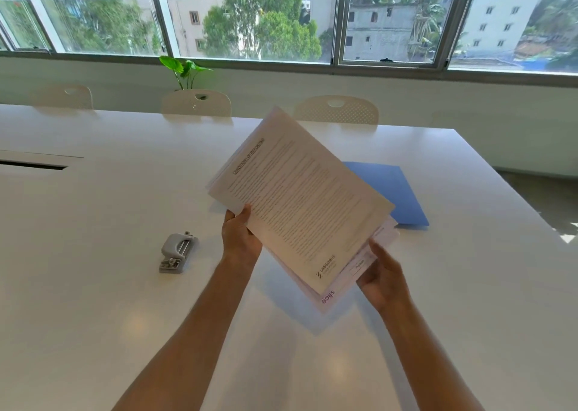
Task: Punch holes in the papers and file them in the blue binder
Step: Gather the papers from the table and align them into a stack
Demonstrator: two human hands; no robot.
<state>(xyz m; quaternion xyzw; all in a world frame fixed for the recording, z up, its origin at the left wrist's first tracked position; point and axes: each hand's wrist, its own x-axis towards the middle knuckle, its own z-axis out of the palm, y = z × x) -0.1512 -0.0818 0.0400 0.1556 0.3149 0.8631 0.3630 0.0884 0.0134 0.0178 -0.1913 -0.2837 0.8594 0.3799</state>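
Person at the long white table (93, 285), both arms out front. Loose stack of white printed A4 sheets (300, 210) held up off the table, tilted, top edge pointing away twd the windows. Left hand (239, 238) grips the stack's left edge, thumb on the top page, other fingers curled underneath & hidden. Right hand (383, 277) holds the lower right corner, thumb on top of the sheets, fingers curled below, only partly seen. Sheets fanned a bit, lower pages sticking out at the near corner.

Flat light-blue card binder (397, 191) lies closed on the table behind the stack, partly covered by it. Small grey metal two-hole punch (178, 252) sits on the table left of the left hand, apart from it.

Far side: three white perforated chair backs (336, 110), a green leafy plant (184, 70).
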